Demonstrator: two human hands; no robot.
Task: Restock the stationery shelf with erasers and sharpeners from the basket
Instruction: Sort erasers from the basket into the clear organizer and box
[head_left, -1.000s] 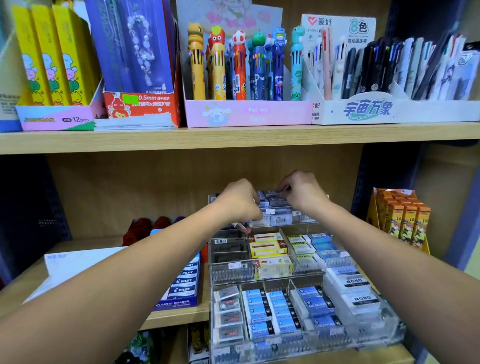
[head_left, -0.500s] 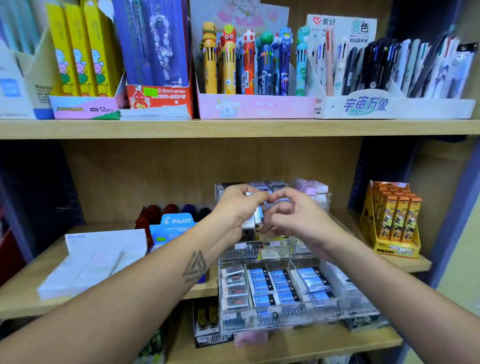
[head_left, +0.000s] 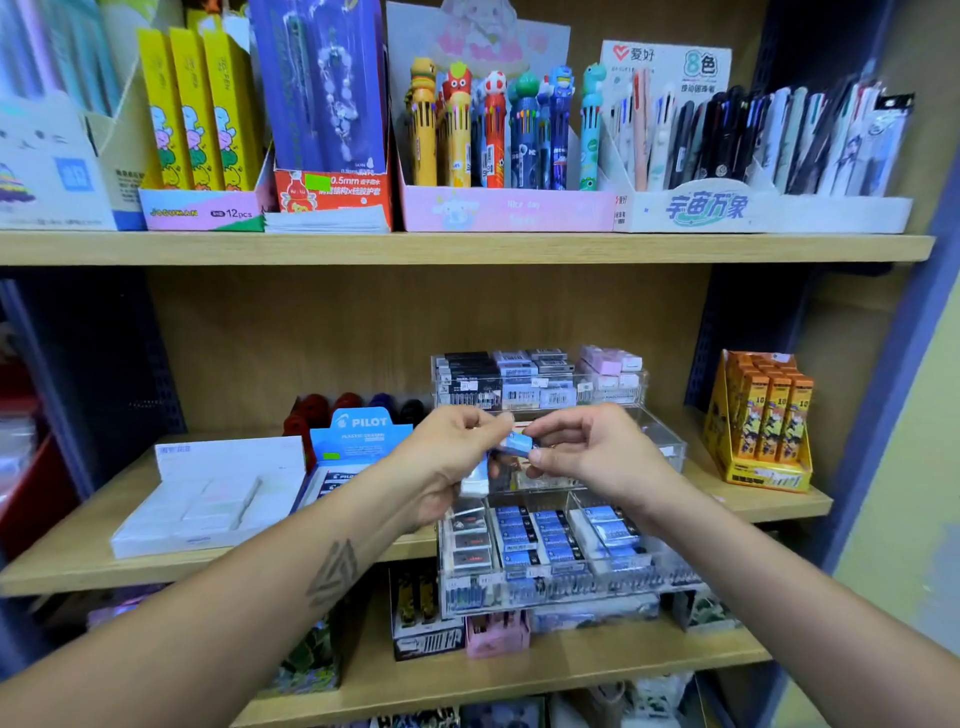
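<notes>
Clear acrylic, tiered and divided into compartments, forms the eraser display (head_left: 550, 566) on the middle wooden shelf (head_left: 72, 564), its lower rows packed with small blue-sleeved and dark-sleeved blocks. In front of it, at centre, the left hand (head_left: 447, 457) and right hand (head_left: 587, 452) meet: both pinch a small blue-sleeved eraser (head_left: 517, 443) between fingertips, and the left grip also curls round a white eraser (head_left: 475, 478) below it. At 9 o'clock of the hands lie a flat white box (head_left: 208, 499) and a blue Pilot eraser carton (head_left: 358, 431); at 3 o'clock stands an orange carton of small boxes (head_left: 763, 421). At 12 o'clock, the upper shelf (head_left: 467, 248) carries cardboard trays of character-topped pens (head_left: 498, 130); the hands hide the display's middle tier
</notes>
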